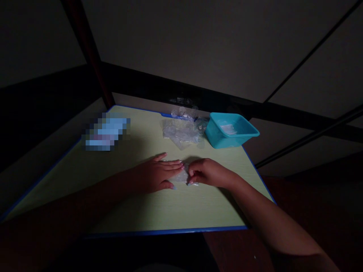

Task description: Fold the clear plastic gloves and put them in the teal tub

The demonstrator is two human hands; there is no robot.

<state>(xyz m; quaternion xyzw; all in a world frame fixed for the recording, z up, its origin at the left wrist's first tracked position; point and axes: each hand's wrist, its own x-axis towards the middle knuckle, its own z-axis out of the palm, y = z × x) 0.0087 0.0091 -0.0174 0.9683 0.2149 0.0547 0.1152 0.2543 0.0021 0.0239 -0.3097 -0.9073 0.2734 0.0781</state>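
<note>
A small clear plastic bag (181, 176) lies flat on the tabletop between my hands. My left hand (159, 173) rests on its left part, palm down with the fingers stretched out. At the bag's right end, my right hand (208, 172) has its fingers curled, with thumb and fingertips closed on the edge of the plastic. What the bag contains, if anything, is too dim to make out. Beyond my hands lies a loose heap of crumpled clear plastic bags (183, 132).
A turquoise plastic basket (224, 140) with something whitish inside stands at the back right. A blurred-out light blue item (109, 132) lies at the left. The pale table (170, 211) has a blue rim, with a wall behind it.
</note>
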